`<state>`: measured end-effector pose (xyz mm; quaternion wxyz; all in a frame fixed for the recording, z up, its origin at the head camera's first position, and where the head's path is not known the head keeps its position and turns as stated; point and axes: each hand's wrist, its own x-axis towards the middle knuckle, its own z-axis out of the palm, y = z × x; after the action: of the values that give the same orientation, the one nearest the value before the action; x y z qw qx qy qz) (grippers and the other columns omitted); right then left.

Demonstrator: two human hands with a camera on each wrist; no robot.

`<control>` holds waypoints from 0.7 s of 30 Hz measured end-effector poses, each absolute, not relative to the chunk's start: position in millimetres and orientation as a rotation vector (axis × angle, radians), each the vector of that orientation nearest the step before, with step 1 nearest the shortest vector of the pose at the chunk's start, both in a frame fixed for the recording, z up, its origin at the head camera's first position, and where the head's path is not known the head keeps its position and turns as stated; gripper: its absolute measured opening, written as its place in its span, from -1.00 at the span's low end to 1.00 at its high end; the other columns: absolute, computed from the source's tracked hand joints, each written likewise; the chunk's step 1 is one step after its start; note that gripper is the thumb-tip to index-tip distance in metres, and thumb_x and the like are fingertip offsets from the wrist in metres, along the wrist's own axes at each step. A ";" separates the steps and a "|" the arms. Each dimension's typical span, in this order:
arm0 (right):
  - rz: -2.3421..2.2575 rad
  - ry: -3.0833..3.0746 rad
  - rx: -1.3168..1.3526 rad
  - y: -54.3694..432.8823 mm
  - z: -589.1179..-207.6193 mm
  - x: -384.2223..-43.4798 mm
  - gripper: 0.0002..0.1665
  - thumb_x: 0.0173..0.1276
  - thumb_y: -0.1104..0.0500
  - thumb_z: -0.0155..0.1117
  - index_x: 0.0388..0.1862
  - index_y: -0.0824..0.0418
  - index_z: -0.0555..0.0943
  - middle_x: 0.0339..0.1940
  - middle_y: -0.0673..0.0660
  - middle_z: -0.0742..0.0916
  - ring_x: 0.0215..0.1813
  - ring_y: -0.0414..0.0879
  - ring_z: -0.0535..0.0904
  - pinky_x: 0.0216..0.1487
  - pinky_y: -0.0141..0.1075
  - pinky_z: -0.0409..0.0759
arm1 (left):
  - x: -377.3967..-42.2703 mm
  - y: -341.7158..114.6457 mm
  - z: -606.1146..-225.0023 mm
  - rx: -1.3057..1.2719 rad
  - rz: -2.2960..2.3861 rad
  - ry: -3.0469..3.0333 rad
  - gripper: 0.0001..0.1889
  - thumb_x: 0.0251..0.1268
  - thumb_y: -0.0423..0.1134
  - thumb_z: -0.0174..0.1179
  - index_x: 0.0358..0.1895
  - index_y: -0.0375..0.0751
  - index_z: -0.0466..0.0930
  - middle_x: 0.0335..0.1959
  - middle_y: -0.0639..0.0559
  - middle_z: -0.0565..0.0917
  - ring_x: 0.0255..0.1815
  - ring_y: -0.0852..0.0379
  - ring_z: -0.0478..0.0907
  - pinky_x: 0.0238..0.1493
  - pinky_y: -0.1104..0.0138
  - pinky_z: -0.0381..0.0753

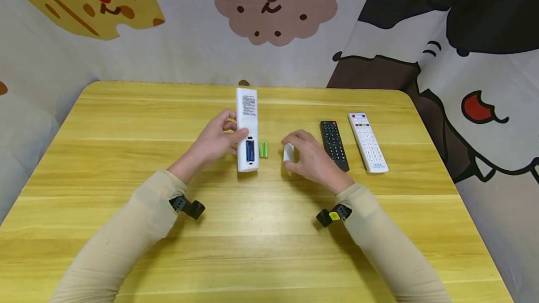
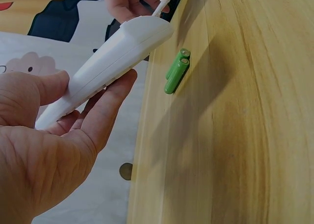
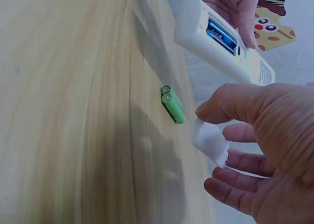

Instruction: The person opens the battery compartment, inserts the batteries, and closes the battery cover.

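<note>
In the head view my left hand (image 1: 214,138) grips a white remote control (image 1: 247,125) by its sides, its back turned toward me. The battery compartment lies uncovered, and blue batteries (image 3: 222,36) sit inside it. To the right, my right hand (image 1: 313,160) pinches a small white battery cover (image 3: 211,141) between thumb and fingers, apart from the remote. Two green batteries (image 1: 263,149) lie side by side on the table between the hands. The left wrist view shows the thumb on one face of the remote (image 2: 105,62) and the fingers on the other.
Right of my right hand lie a black remote (image 1: 332,139), partly hidden by that hand, and another white remote (image 1: 368,143), buttons up. The wooden table (image 1: 261,247) ends at a cartoon-printed cloth (image 1: 181,60) behind. Each wrist wears a small black camera.
</note>
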<state>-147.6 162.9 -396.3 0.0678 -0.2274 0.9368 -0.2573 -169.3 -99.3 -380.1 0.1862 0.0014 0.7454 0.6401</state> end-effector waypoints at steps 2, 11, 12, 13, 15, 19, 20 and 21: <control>-0.781 2.820 -0.688 161.1 -395.1 -147.6 -0.41 0.22 0.21 0.50 0.25 0.28 0.62 0.31 0.26 0.57 0.32 0.18 0.47 0.24 0.02 0.65 | -169.4 -99.5 -380.4 0.005 1.804 2.098 -0.71 0.57 -0.35 0.14 0.20 -0.26 0.32 0.02 -0.29 0.57 -0.02 -0.22 0.70 -0.19 0.09 0.82; -0.813 2.825 -0.747 153.5 -392.3 -145.7 -0.41 0.21 0.22 0.52 0.24 0.29 0.63 0.28 0.25 0.59 0.30 0.15 0.50 0.27 -0.01 0.64 | -169.4 -99.2 -381.9 0.007 1.811 2.094 -0.71 0.57 -0.35 0.14 0.20 -0.25 0.33 0.02 -0.30 0.56 -0.01 -0.23 0.70 -0.18 0.09 0.82; -0.821 2.825 -0.755 152.5 -392.4 -145.4 -0.41 0.22 0.22 0.52 0.24 0.29 0.63 0.28 0.25 0.60 0.29 0.15 0.51 0.29 -0.01 0.63 | -169.4 -99.2 -382.1 0.009 1.807 2.095 -0.71 0.57 -0.34 0.14 0.21 -0.26 0.33 0.03 -0.30 0.56 -0.01 -0.23 0.70 -0.18 0.09 0.82; -0.828 2.824 -0.764 151.6 -392.6 -145.2 -0.41 0.21 0.23 0.52 0.24 0.29 0.63 0.28 0.24 0.60 0.30 0.15 0.51 0.31 -0.01 0.61 | -169.4 -99.2 -381.9 0.010 1.806 2.095 -0.71 0.57 -0.34 0.14 0.21 -0.25 0.33 0.03 -0.30 0.56 -0.02 -0.22 0.70 -0.18 0.08 0.82; -0.852 2.824 -0.781 150.0 -392.6 -144.2 -0.40 0.20 0.23 0.53 0.24 0.31 0.63 0.28 0.25 0.60 0.30 0.15 0.51 0.34 -0.01 0.60 | -169.4 -99.2 -381.7 0.013 1.802 2.096 -0.70 0.57 -0.34 0.14 0.22 -0.25 0.33 0.03 -0.30 0.57 -0.02 -0.22 0.70 -0.18 0.08 0.82; -0.886 2.825 -0.804 147.2 -393.1 -142.5 -0.39 0.20 0.24 0.54 0.24 0.31 0.62 0.28 0.24 0.60 0.31 0.15 0.51 0.36 -0.01 0.58 | -169.0 -98.9 -380.9 0.020 1.799 2.098 -0.70 0.58 -0.33 0.14 0.22 -0.26 0.32 0.02 -0.30 0.56 -0.03 -0.21 0.70 -0.19 0.08 0.82; -0.897 2.824 -0.811 146.6 -393.0 -142.0 -0.39 0.20 0.24 0.54 0.24 0.31 0.62 0.28 0.24 0.60 0.31 0.15 0.51 0.36 -0.01 0.58 | -168.9 -98.9 -381.0 0.019 1.798 2.098 -0.70 0.58 -0.33 0.13 0.22 -0.25 0.33 0.03 -0.30 0.56 -0.03 -0.21 0.70 -0.19 0.08 0.83; -0.902 2.827 -0.818 145.9 -393.1 -141.6 -0.40 0.20 0.24 0.54 0.24 0.31 0.63 0.28 0.24 0.60 0.31 0.15 0.51 0.37 -0.01 0.58 | -169.0 -98.7 -381.1 0.018 1.797 2.097 -0.70 0.58 -0.33 0.13 0.22 -0.25 0.33 0.03 -0.30 0.56 -0.03 -0.21 0.70 -0.19 0.08 0.83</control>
<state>-141.6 145.9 -393.1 0.0319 -0.2656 0.9179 -0.2931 -169.0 -98.7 -381.1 0.1887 0.0064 0.7457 0.6390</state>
